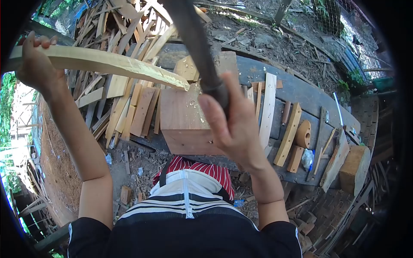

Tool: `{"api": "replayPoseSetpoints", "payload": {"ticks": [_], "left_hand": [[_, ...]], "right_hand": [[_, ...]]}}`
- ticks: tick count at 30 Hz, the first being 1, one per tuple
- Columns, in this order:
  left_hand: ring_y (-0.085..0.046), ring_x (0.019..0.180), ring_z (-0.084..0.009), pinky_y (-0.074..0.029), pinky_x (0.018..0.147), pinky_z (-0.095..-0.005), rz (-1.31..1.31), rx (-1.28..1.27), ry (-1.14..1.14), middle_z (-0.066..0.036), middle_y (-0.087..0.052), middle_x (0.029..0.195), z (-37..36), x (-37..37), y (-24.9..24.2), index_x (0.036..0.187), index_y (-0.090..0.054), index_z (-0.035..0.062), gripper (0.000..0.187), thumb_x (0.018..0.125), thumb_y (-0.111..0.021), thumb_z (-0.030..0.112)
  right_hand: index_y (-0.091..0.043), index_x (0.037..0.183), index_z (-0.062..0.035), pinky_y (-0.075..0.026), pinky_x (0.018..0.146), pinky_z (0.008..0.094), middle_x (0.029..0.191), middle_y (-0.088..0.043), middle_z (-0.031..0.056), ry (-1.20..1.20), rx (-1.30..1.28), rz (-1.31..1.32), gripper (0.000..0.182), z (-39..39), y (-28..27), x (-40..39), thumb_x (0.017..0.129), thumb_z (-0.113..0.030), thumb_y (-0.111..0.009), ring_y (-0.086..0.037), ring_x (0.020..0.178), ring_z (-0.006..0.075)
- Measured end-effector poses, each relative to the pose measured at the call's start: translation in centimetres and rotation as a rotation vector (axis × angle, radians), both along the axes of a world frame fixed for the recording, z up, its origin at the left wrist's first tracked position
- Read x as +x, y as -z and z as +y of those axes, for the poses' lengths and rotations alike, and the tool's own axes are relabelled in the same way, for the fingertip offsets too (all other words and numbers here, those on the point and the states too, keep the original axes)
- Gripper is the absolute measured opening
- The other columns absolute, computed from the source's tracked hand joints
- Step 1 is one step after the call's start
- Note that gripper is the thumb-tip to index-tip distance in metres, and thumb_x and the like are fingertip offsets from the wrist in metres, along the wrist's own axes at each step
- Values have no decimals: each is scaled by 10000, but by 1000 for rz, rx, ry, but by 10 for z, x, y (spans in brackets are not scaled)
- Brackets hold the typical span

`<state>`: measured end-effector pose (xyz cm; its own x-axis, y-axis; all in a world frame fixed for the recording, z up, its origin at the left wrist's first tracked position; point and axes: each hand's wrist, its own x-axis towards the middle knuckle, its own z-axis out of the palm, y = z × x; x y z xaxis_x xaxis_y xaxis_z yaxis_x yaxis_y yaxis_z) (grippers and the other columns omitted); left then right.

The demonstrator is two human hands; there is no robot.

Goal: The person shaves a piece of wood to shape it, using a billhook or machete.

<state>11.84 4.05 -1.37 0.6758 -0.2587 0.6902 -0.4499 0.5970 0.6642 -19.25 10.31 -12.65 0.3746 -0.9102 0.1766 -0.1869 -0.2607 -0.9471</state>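
My left hand is wrapped round the far left end of a long, pale, slightly curved wooden piece. Its right end shows rough, freshly cut facets and rests by the top of a large wooden block. In front of me, my right hand is closed on the grip of a dark chopping knife. The blade rises toward the camera and runs out of view at the top, so its full shape is hidden. Small wood chips lie on the block near the cut end.
Behind and left of the block lies a pile of wood offcuts. On the dark bench to the right are a white wooden strip, a drilled wooden bar, a rounded wooden piece and a thick wood chunk.
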Motion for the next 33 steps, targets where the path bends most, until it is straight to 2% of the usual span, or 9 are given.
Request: {"api": "replayPoseSetpoints", "payload": {"ticks": [3, 8, 15, 18, 23, 26, 29, 31, 33], "left_hand": [[-533, 558, -113, -516, 537, -318, -94, -38, 135, -46, -491, 689, -1, -14, -4, 977, -512, -7, 157, 843, -595, 4], [-520, 545, -102, -481, 531, -298, -2, 4, 69, -21, -493, 666, -11, -8, 0, 950, -513, 21, 148, 841, -614, 22], [-548, 541, -86, -465, 493, -270, 17, -23, 43, -18, -525, 667, -5, -27, -10, 899, -557, 32, 238, 821, -740, 162], [-567, 607, -117, -474, 552, -302, -36, -52, 35, -36, -516, 704, 0, -39, -9, 964, -518, 36, 326, 866, -704, 286], [-447, 638, -131, -415, 586, -300, -75, 19, 645, -34, -421, 729, -6, -19, -9, 940, -450, 92, 398, 889, -628, 443], [-406, 603, -123, -364, 551, -267, -66, -2, 544, -26, -389, 709, -11, -23, -7, 947, -441, 96, 407, 875, -642, 441], [-404, 592, -121, -366, 549, -265, -86, 13, 506, -24, -388, 701, -9, -29, -7, 934, -430, 97, 414, 868, -646, 443], [-401, 585, -118, -364, 546, -263, -85, 13, 466, -21, -385, 694, -9, -35, -8, 924, -423, 98, 417, 866, -646, 445], [-397, 572, -115, -367, 538, -267, -70, -4, 385, -27, -381, 700, -8, -37, -9, 919, -407, 97, 405, 886, -614, 444]], "right_hand": [[-492, 1053, -3, -429, 469, 307, 546, -461, 83, -45, -19, 367, 359, 6, 98, 23, 985, -356, -487, -545, 487, 150], [-469, 1140, 49, -464, 517, 417, 602, -565, 182, -176, 710, 235, 488, 5, 125, 14, 978, -411, -474, -609, 522, 312], [-462, 1215, 44, -444, 434, 370, 564, -527, 110, -109, 374, 402, 542, 11, 148, 7, 984, -446, -438, -564, 445, 231], [-509, 1102, 20, -497, 752, 501, 798, -644, 251, -109, 404, 446, 471, 14, 137, 9, 968, -425, -434, -657, 803, 416], [-505, 1132, 10, -501, 662, 461, 745, -615, 200, -219, 742, 323, 476, 3, 106, 0, 969, -436, -464, -639, 663, 342], [-481, 1047, -17, -386, 399, 277, 582, -446, 11, -201, 592, 87, 394, 0, 63, -2, 989, -408, -483, -461, 433, 125], [-473, 997, -27, -370, 411, 303, 587, -447, 26, -143, 254, -59, 352, -5, 10, 0, 989, -378, -497, -457, 452, 126], [-440, 1061, 1, -407, 508, 455, 583, -541, 195, -69, -39, -136, 330, -10, -12, 3, 963, -301, -530, -570, 541, 413], [-425, 993, -10, -428, 526, 461, 588, -551, 225, -11, -96, -139, 265, -8, 5, 13, 948, -240, -549, -576, 602, 456]]}}
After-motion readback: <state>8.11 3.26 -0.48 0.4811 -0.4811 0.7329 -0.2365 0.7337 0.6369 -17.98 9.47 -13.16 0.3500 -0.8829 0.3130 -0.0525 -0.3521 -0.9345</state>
